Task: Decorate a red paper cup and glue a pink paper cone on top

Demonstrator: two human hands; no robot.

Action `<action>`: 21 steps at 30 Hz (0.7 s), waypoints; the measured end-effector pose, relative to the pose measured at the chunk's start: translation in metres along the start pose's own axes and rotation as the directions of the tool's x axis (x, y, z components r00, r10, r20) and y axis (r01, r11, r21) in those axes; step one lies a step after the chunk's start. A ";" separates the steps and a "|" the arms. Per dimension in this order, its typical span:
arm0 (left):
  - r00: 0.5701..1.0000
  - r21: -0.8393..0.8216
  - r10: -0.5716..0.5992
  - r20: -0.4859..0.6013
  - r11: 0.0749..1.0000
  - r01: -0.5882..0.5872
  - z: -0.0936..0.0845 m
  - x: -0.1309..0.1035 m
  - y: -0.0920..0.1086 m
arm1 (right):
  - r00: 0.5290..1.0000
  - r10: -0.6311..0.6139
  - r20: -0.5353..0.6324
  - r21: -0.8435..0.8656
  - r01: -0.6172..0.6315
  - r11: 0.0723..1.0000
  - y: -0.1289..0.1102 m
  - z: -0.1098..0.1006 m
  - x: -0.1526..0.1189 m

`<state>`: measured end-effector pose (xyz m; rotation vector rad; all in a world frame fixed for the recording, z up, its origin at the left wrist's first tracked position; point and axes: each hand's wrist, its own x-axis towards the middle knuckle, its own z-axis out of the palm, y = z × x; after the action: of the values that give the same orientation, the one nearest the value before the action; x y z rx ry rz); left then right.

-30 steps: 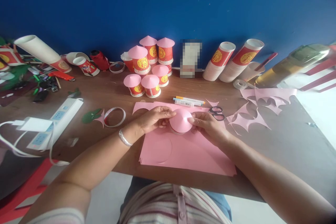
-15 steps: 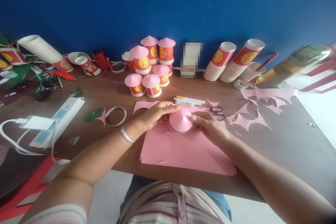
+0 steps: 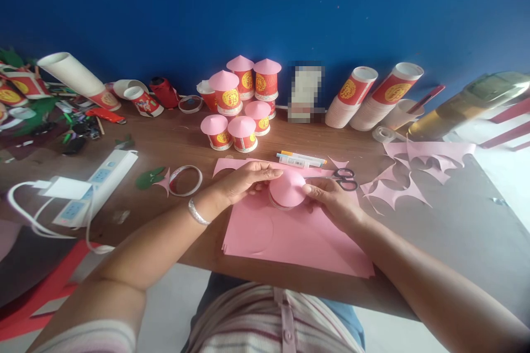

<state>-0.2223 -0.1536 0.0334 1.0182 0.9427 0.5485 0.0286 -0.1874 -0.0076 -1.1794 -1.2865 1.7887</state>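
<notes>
A pink paper cone (image 3: 286,187) sits like a roof over an upturned paper cup, of which only the pale rim (image 3: 278,207) shows beneath it. My left hand (image 3: 250,181) pinches the cone's left edge between thumb and fingers. On the opposite side, my right hand (image 3: 327,194) grips the edge with its thumb on top. Both hands are closed, and their lower fingers are partly hidden. Under them lies a stack of pink paper sheets (image 3: 285,248). Scissors (image 3: 344,179) rest just beyond my right hand, and markers and a glue stick (image 3: 295,161) lie behind the cone.
Several finished cups with pink cone tops (image 3: 224,94) stand at the back. Leaning cup stacks (image 3: 387,94) and pink paper scraps (image 3: 403,193) are to the right. A roll of tape (image 3: 185,181), a power strip (image 3: 97,187) with white cables and scattered clutter occupy the left.
The cone's tip now leans away from me, and my right fingers sit slightly lower on its edge. The whole view has shifted slightly. Both hands keep their hold.
</notes>
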 end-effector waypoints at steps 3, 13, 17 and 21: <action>0.999 -0.033 -0.019 -0.026 0.999 0.018 0.000 0.000 -0.002 | 1.000 -0.010 0.002 -0.001 0.010 1.000 -0.001 0.002 0.002; 0.998 -0.144 -0.060 0.011 0.988 0.061 -0.005 0.003 -0.013 | 1.000 -0.030 -0.005 0.023 0.030 0.999 -0.003 0.002 0.008; 0.997 -0.209 -0.068 0.021 0.975 0.071 -0.001 0.003 -0.015 | 1.000 0.000 0.012 0.058 0.000 0.998 -0.005 0.001 0.010; 0.998 -0.282 -0.055 -0.021 0.958 0.047 0.008 -0.004 -0.025 | 0.998 0.034 0.046 0.093 -0.038 0.995 -0.012 -0.003 0.015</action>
<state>-0.2181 -0.1717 0.0140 0.7298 0.8850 0.6358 0.0253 -0.1694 -0.0013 -1.1228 -1.1991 1.8902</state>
